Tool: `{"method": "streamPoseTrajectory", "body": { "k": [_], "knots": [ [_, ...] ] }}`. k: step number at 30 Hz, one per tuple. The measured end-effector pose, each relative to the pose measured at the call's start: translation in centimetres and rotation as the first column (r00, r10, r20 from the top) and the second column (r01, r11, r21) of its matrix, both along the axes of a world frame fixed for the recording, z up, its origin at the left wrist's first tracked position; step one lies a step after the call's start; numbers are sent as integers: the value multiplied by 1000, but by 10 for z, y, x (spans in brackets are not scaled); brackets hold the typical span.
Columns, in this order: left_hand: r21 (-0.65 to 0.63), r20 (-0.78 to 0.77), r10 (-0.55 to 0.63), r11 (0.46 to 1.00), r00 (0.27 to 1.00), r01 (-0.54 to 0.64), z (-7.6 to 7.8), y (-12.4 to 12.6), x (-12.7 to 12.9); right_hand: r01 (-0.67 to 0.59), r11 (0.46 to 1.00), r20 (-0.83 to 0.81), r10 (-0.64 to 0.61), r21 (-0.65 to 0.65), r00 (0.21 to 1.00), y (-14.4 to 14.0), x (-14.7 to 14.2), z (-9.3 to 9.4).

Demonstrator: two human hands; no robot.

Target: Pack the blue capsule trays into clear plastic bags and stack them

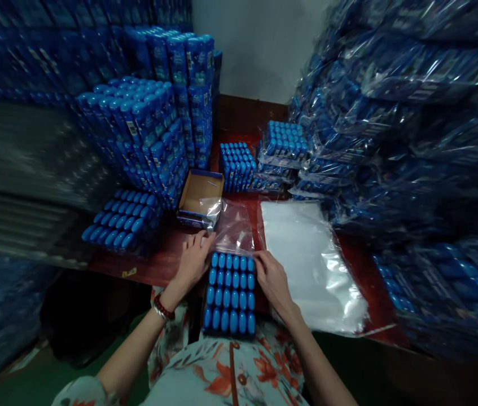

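Lying directly before the person, a rectangular block of glossy blue, round-capped packs [226, 297] sits between the two hands, its near end apparently reaching past the edge of the dark red counter [154, 265]. It looks fairly weighty, with stiff units and slick caps, so both long sides, low down, seem the surest hold. The left hand [194, 256] has bent fingers slightly spread beside the far left corner; the right hand [273, 276] has fingertips at the far right corner; I cannot tell whether either grip is closed on the thin, clear plastic bag [236, 225] just beyond. Room is tight: an open brown cardboard box [196, 194] stands beyond the left hand, flat whitish plastic sheets [302, 259] lie right.
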State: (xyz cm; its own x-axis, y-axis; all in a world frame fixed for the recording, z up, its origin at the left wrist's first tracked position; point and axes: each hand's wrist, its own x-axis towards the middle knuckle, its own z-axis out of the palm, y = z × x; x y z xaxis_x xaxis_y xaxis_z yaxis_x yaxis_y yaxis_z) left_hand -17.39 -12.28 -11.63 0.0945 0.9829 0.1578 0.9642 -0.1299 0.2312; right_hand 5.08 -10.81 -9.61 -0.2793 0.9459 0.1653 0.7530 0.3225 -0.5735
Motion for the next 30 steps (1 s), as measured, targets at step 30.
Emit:
{"method": "streamPoseTrajectory", "body": {
  "k": [30],
  "knots": [
    [-293, 30, -533, 804, 846, 517, 42, -123, -18, -464, 707, -306, 349, -534, 886, -63, 33, 69]
  ]
}}
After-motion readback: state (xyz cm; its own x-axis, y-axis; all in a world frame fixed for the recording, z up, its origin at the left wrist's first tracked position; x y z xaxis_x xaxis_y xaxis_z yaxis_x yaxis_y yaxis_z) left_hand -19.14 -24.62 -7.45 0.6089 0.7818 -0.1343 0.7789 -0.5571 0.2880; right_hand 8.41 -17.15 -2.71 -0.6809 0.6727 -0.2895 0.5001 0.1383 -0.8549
